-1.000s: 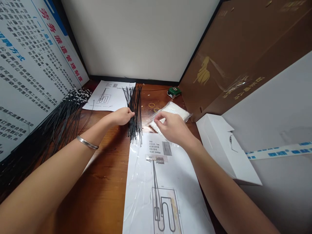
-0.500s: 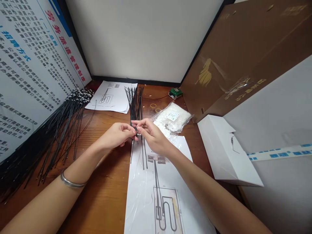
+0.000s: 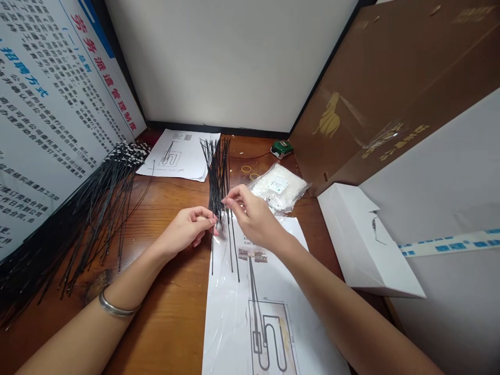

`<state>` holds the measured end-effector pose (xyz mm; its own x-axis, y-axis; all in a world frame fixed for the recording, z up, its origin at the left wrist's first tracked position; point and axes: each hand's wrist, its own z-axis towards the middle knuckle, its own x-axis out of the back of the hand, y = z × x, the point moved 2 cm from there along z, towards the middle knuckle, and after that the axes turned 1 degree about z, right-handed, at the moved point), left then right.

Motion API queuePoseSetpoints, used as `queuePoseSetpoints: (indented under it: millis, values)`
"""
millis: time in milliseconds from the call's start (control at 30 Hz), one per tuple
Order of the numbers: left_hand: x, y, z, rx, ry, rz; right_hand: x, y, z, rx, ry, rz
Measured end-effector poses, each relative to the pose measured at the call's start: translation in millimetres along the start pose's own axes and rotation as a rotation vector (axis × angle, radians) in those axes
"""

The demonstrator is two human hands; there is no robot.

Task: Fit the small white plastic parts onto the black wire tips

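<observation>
Black wires [image 3: 219, 179] in a loose bunch, mid-bench [image 3: 172, 302], running lengthwise toward the pale back panel [image 3: 214, 62]. Far ends fanned, overlapping the right edge of a small drawing stack [image 3: 183, 169]. Near ends over the top of a long drawing sheet [image 3: 226, 323], with three strands reaching well down past the rest.

Left hand [image 3: 193, 228] at the bunch's near left side: thumb and index pinched on a strand, with a length trailing below the fingers. Silver bangle [image 3: 117, 311] on the same forearm. Right hand [image 3: 252, 216] just opposite, apart from the left: thumb and index drawn close together at the bunch's right edge. Too small there to see; cannot tell if gripping a strand.

Right of the bunch: yellow rings [image 3: 246, 172], then a clear plastic bag [image 3: 289, 185] of white material, labelled, partly behind the right hand. Green tape measure [image 3: 282, 149] beyond, near the back corner.

Farther out: white box [image 3: 363, 239] and brown carton [image 3: 375, 94] on the right. Big pile of white-tipped wires [image 3: 88, 219] on the left, against a printed board [image 3: 58, 94].
</observation>
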<state>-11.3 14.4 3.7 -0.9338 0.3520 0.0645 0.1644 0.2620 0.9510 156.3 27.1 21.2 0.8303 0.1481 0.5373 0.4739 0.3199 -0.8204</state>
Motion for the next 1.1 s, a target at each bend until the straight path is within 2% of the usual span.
queuePoseSetpoints:
  millis: [100,233,500,600,667,733,833,900,967,1100]
  values:
    - [1.8,0,-1,-0.007,0.018,-0.020,9,-2,-1,-0.021,-0.130,-0.217]
    - [2.8,-4,0,-0.050,0.050,-0.099,13,-3,-4,-0.040,-0.248,-0.353]
    - [3.0,-7,-1,-0.128,0.069,-0.162,3,2,-3,0.067,-0.256,-0.567]
    - [2.6,-7,-2,-0.140,0.070,-0.173,2,3,-5,0.103,-0.236,-0.553]
    - [2.4,-7,-2,-0.137,0.081,-0.174,8,3,1,0.094,-0.148,-0.464]
    - [2.4,-7,-2,-0.130,0.090,-0.169,19,6,19,0.064,0.007,-0.327]
    - [2.6,-7,-1,-0.123,0.098,-0.156,35,20,66,-0.049,0.185,-0.085]
    - [3.0,-7,-1,-0.118,0.101,-0.143,38,36,105,-0.195,0.221,0.069]
    - [3.5,-7,-1,-0.110,0.101,-0.129,34,52,140,-0.324,0.194,0.128]
    - [3.8,-7,-1,-0.097,0.087,-0.111,21,72,181,-0.372,0.183,0.029]
